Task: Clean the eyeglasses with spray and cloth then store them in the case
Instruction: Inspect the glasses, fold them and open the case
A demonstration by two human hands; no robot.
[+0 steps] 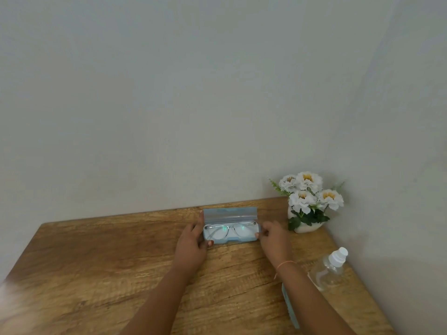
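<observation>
A light blue glasses case [231, 212] lies open near the back of the wooden table [96, 274], its lid flap standing up toward the wall. Clear-framed eyeglasses [229, 229] lie folded inside it. My left hand [192, 240] grips the case's left end, thumb at the front edge. My right hand [272, 234] holds the right end with its fingertips. A clear spray bottle [330, 268] with a white cap stands at the right. A light blue cloth [290, 308] lies partly hidden under my right forearm.
A white pot of white flowers [308, 204] stands in the back right corner, close to the case. Walls bound the table at the back and on the right. A blurred pale shape sits at the lower left edge.
</observation>
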